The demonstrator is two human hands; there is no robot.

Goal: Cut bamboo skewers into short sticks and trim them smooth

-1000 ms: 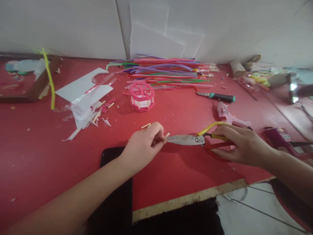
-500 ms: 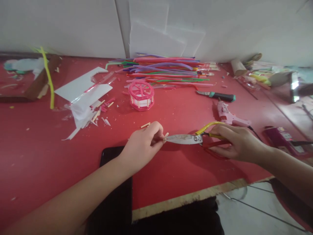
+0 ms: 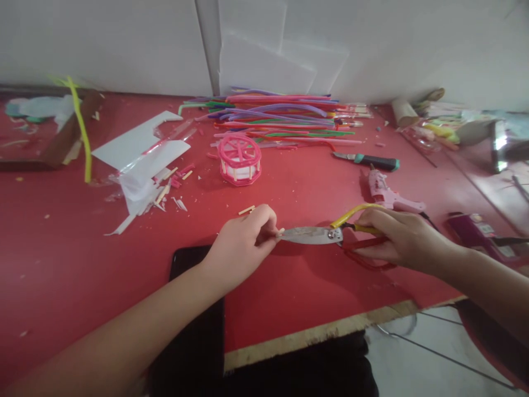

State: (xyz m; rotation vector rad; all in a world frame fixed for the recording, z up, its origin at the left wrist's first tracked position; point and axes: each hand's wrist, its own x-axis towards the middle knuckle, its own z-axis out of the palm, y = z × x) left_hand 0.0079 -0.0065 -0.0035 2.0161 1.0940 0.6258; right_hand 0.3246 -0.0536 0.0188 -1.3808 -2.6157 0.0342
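Wooden stick [image 3: 281,231] | in left hand [image 3: 247,238] | at scissors [image 3: 311,236] tips | protruding less than before

The glue gun [image 3: 384,193] and coloured stems [image 3: 276,112] suggest a craft workspace.

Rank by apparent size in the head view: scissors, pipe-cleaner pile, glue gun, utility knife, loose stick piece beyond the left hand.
1. Pipe-cleaner pile
2. Scissors, partly covered by the right hand
3. Glue gun and utility knife, unranked: first bulkier, second longer
4. Loose stick piece
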